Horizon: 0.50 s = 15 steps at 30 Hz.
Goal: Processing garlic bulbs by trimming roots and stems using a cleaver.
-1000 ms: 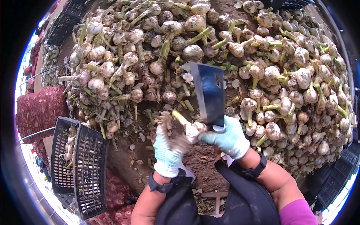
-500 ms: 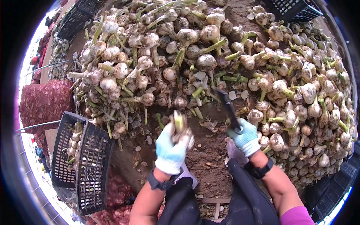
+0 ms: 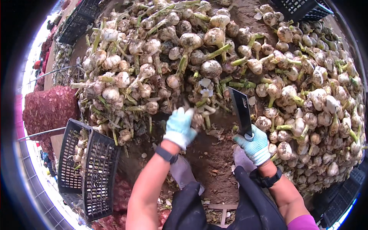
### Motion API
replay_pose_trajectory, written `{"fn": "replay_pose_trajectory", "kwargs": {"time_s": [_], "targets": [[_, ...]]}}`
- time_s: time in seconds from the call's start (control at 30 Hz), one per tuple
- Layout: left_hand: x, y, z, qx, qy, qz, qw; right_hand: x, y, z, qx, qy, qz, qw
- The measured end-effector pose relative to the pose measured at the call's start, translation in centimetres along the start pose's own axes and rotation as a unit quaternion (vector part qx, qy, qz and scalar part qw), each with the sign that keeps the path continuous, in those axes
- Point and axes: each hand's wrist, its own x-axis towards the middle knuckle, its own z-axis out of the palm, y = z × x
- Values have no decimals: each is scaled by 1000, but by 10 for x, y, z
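Note:
My left hand (image 3: 180,128), in a pale blue and white glove, reaches to the near edge of the left garlic heap (image 3: 153,50). Its fingers are closed around a dirty garlic bulb (image 3: 197,121), partly hidden and blurred. In my right hand (image 3: 253,145), gloved alike, is a knife (image 3: 240,111) with a broad dark blade. The blade points up and slightly left, apart from the bulb. Cut green stems (image 3: 209,111) and white skin scraps (image 3: 206,88) lie just beyond my left hand.
A second garlic heap (image 3: 318,99) spreads along the right. A tilted black crate (image 3: 100,176) with some garlic stands at the left, near a filled red mesh sack (image 3: 50,109). More black crates (image 3: 78,21) are at the far left and far right. Brown ground (image 3: 214,176) lies between my feet.
My left hand has moved forward and turned over; the trimmed bulb it held upright no longer shows, and it now grips a bulb by the heap. The knife has turned, showing its broad side.

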Motion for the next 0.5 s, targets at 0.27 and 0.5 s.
{"fn": "replay_pose_trajectory", "kwargs": {"time_s": [0.27, 0.5], "targets": [[-57, 29, -21, -716, -97, -161, 672, -24, -23, 13, -82, -34, -206, 974], [-77, 38, -26, -644, -71, -122, 752, -42, -31, 18, -305, -75, -369, 875]]}}
